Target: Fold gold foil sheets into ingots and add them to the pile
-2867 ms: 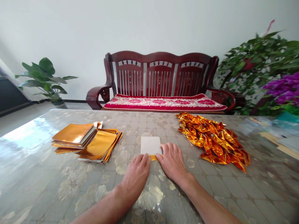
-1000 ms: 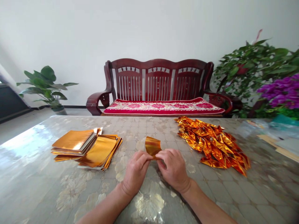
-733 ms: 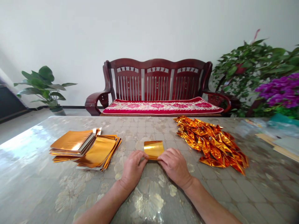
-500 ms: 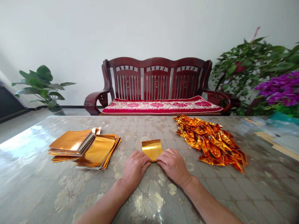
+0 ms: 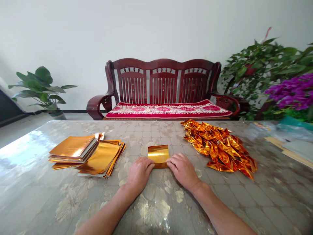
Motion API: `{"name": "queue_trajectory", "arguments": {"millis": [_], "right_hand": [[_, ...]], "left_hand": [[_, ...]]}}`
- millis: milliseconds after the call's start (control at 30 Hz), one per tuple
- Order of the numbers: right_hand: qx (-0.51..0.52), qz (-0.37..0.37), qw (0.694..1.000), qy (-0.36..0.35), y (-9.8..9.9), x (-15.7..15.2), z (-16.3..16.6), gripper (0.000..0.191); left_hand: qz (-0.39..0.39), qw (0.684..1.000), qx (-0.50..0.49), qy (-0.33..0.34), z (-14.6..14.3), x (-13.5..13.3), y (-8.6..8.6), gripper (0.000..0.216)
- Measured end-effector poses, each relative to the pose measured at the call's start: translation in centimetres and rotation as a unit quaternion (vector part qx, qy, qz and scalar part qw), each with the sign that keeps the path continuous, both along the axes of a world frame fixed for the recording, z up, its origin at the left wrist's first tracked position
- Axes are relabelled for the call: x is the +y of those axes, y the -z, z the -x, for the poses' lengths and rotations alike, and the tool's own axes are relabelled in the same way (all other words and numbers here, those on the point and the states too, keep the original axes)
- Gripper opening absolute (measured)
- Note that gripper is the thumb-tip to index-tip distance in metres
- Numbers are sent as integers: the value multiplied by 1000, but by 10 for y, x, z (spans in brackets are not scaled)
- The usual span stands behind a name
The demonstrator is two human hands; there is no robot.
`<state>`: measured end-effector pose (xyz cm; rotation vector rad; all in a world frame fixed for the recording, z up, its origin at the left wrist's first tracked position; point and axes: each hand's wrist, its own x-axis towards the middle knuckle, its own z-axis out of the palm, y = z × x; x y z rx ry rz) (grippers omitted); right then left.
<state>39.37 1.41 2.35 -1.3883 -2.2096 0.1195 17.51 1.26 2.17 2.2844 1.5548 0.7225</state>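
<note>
Gold now replaces white on top, so the sheet (image 5: 158, 152) seems flipped, left hand (image 5: 140, 171) and right hand (image 5: 183, 169) pinching its near edge.

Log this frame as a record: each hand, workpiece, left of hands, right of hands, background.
left hand: fingers at sheet's near left corner
right hand: fingers at sheet's near right corner
workpiece: gold sheet, darker strip along near edge, on table
left of hands: two adjoining stacks of paper, mostly gold
right of hands: pile of folded shiny orange pieces
background: wooden bench, red patterned mat on seat
</note>
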Motion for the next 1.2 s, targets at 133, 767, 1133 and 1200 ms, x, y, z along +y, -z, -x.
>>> {"name": "queue_trajectory", "arguments": {"millis": [133,767,1133,1200], "right_hand": [[3,-1,1000,6,0,0,0,15],[-10,-7,1000,21,0,2,3,14],[-10,-2,1000,24,1,3,3,13],[-10,-1,1000,29,0,3,3,14]], "left_hand": [[15,1000,-6,-11,0,1,-1,19],[38,998,5,-57,-5,-2,-7,18],[36,998,14,-56,-5,-1,-6,17],[33,998,16,-54,-5,-1,-6,17]]}}
